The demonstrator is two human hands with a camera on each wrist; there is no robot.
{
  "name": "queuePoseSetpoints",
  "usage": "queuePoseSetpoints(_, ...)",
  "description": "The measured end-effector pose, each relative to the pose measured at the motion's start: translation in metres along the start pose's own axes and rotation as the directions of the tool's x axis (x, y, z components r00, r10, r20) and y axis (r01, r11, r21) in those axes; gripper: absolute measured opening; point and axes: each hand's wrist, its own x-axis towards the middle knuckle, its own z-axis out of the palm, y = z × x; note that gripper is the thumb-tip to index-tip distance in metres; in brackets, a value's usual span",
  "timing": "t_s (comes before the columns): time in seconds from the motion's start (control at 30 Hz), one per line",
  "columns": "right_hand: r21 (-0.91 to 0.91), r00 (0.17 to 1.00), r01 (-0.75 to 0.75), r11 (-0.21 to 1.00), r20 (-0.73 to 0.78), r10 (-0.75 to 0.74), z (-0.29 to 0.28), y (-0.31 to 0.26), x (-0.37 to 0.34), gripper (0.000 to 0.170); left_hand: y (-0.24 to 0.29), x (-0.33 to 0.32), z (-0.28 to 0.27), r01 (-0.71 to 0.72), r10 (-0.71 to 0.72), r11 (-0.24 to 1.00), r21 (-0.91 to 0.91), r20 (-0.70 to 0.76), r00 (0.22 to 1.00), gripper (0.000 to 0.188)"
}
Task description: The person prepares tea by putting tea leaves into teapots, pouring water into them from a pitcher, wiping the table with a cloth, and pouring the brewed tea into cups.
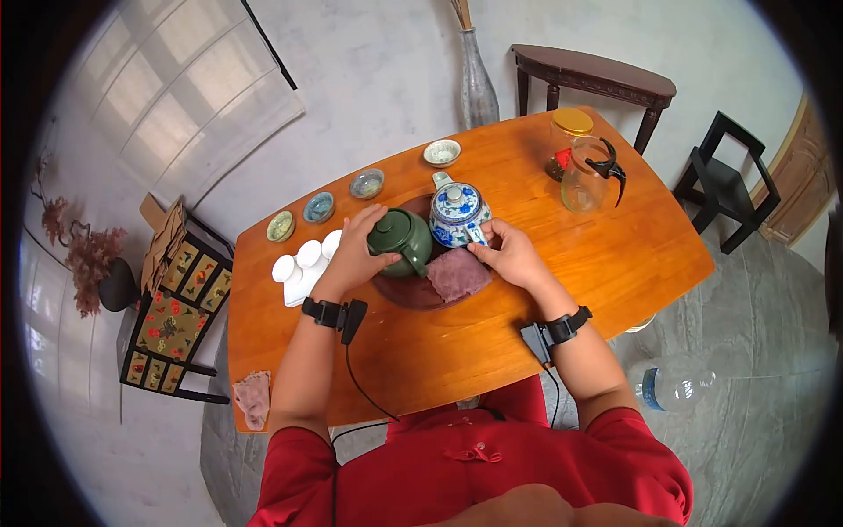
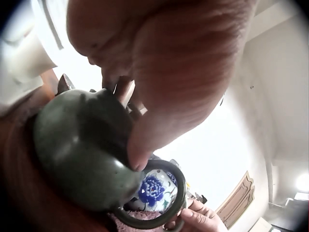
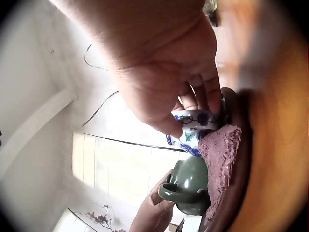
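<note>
The left hand (image 1: 354, 255) curves its fingers round the green teapot (image 1: 406, 235), with the thumb laid along its near side and the lid on top. That pot sits on a round brown tray (image 1: 413, 298) near the middle of the wooden table (image 1: 623, 246), its looped handle turned toward the person and a little to the right. The right hand (image 1: 514, 256) pinches the handle of the blue and white teapot (image 1: 445, 230) between thumb and fingers; this pot is upright with its lid on, just beside the green one at the tray's right side, its spout pointing away from the person. A folded mauve towel (image 1: 459, 275) lies on the tray in front of the two pots, partly below the right hand. To the left of the left hand, three white cups (image 1: 308, 255) stand in a row. Four small bowls (image 1: 319, 206) are spaced along the table's far side. Farther right, a glass pitcher (image 1: 583, 183) with a black handle stands close to a jar (image 1: 571, 123) with a gold lid. A pink cloth (image 1: 253, 400) lies at the near left corner, and a clear plastic bottle (image 1: 680, 388) is on the grey floor at the right.
</note>
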Motion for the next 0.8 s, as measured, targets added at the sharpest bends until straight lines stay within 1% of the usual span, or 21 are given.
queuePoseSetpoints(0.07, 0.003, 1.000, -0.004, 1.000, 0.015, 0.004, -0.001, -0.003, 0.000, 0.024, 0.009, 0.003, -0.005, -0.075, 0.074, 0.997, -0.036, -0.037, 0.997, 0.072)
queuePoseSetpoints(0.1, -0.014, 1.000, -0.004, 1.000, 0.017, 0.005, -0.001, -0.004, 0.000, 0.024, 0.016, 0.009, -0.008, -0.077, 0.076, 0.997, -0.031, -0.034, 0.997, 0.072)
queuePoseSetpoints(0.17, -0.028, 1.000, -0.007, 1.000, 0.016, 0.007, 0.000, -0.004, 0.000, 0.024, 0.034, 0.030, -0.006, -0.172, 0.162, 0.983, -0.062, -0.142, 0.977, 0.062)
queuePoseSetpoints(0.2, -0.029, 1.000, 0.002, 1.000, 0.014, -0.002, 0.000, -0.003, 0.000, 0.025, 0.041, 0.040, 0.002, -0.173, 0.163, 0.983, -0.062, -0.142, 0.976, 0.062)
queuePoseSetpoints(0.27, -0.032, 1.000, 0.011, 0.999, 0.007, -0.011, 0.000, -0.001, 0.000, 0.025, 0.055, 0.059, 0.019, -0.306, 0.304, 0.952, 0.012, -0.148, 0.941, 0.051)
queuePoseSetpoints(0.3, -0.060, 0.999, 0.035, 0.998, 0.011, -0.034, -0.001, -0.001, 0.000, 0.026, 0.060, 0.066, 0.028, -0.310, 0.308, 0.951, 0.010, -0.148, 0.940, 0.051)
queuePoseSetpoints(0.33, -0.087, 0.998, 0.059, 0.994, 0.013, -0.058, -0.002, -0.001, 0.000, 0.026, 0.064, 0.073, 0.036, -0.302, 0.303, 0.953, 0.027, -0.136, 0.943, 0.047)
queuePoseSetpoints(0.4, -0.096, 0.997, 0.072, 0.993, 0.013, -0.071, -0.006, -0.006, -0.001, 0.027, 0.067, 0.080, 0.045, -0.304, 0.307, 0.952, 0.041, -0.120, 0.944, 0.044)
queuePoseSetpoints(0.47, -0.105, 0.997, 0.080, 0.991, 0.016, -0.078, -0.009, -0.006, -0.002, 0.028, 0.064, 0.084, 0.055, -0.264, 0.262, 0.963, -0.045, -0.058, 0.963, 0.039)
queuePoseSetpoints(0.5, -0.102, 0.996, 0.086, 0.991, 0.026, -0.084, -0.008, -0.004, -0.001, 0.028, 0.066, 0.082, 0.057, -0.314, 0.317, 0.948, 0.040, -0.137, 0.939, 0.035)
queuePoseSetpoints(0.53, -0.098, 0.995, 0.093, 0.991, 0.038, -0.090, -0.008, -0.003, 0.000, 0.029, 0.066, 0.083, 0.056, -0.315, 0.317, 0.949, 0.037, -0.134, 0.939, 0.035)
queuePoseSetpoints(0.6, -0.114, 0.996, 0.085, 0.990, 0.046, -0.081, -0.008, -0.003, 0.000, 0.029, 0.068, 0.084, 0.050, -0.156, 0.154, 0.985, -0.077, -0.035, 0.988, 0.034)
queuePoseSetpoints(0.73, -0.129, 0.997, 0.070, 0.989, 0.041, -0.065, -0.014, -0.014, -0.001, 0.027, 0.067, 0.083, 0.049, -0.147, 0.144, 0.985, -0.087, -0.036, 0.989, 0.033)
queuePoseSetpoints(0.77, -0.132, 0.997, 0.068, 0.989, 0.044, -0.063, -0.018, -0.016, -0.001, 0.027, 0.066, 0.079, 0.050, -0.220, 0.211, 0.974, -0.061, -0.124, 0.970, 0.034)
queuePoseSetpoints(0.8, -0.152, 0.980, 0.122, 0.981, -0.138, -0.143, -0.025, -0.018, 0.001, 0.025, 0.067, 0.076, 0.050, -0.290, 0.278, 0.957, -0.027, -0.213, 0.937, 0.034)
